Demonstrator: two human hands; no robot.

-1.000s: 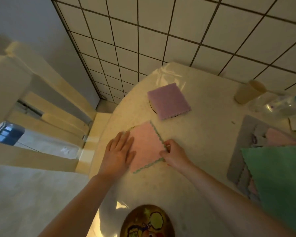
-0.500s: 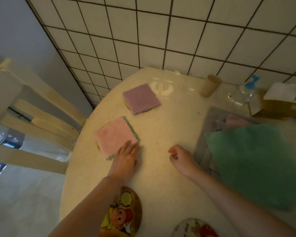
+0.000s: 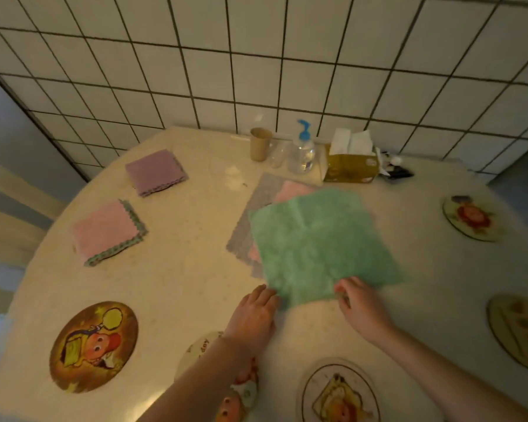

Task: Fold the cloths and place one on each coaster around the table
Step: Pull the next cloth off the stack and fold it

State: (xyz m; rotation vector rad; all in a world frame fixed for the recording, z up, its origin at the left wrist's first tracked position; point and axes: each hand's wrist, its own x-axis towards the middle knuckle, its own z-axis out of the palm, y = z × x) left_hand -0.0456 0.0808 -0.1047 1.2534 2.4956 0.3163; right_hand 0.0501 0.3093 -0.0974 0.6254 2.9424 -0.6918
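A flat green cloth [image 3: 320, 242] tops a pile of grey and pink cloths [image 3: 250, 202] in the table's middle. My left hand [image 3: 252, 315] touches its near left corner; whether it grips the cloth is unclear. My right hand [image 3: 360, 306] pinches its near edge. A folded pink cloth [image 3: 105, 229] and a folded purple cloth [image 3: 154, 170] each lie on a coaster at the left. Bare picture coasters sit at the near left [image 3: 93, 345], under my left arm [image 3: 201, 348], at the near middle [image 3: 339, 391] and at the right [image 3: 470, 217], [image 3: 518, 330].
Along the tiled wall stand a paper cup [image 3: 259, 143], a pump bottle [image 3: 301, 152] and a tissue box [image 3: 349, 162]. The round table [image 3: 180, 278] curves away on the left, where a chair stands.
Both hands left the folded pink cloth and moved right to the green cloth's near edge. My right hand now pinches it. The view swung right and up.
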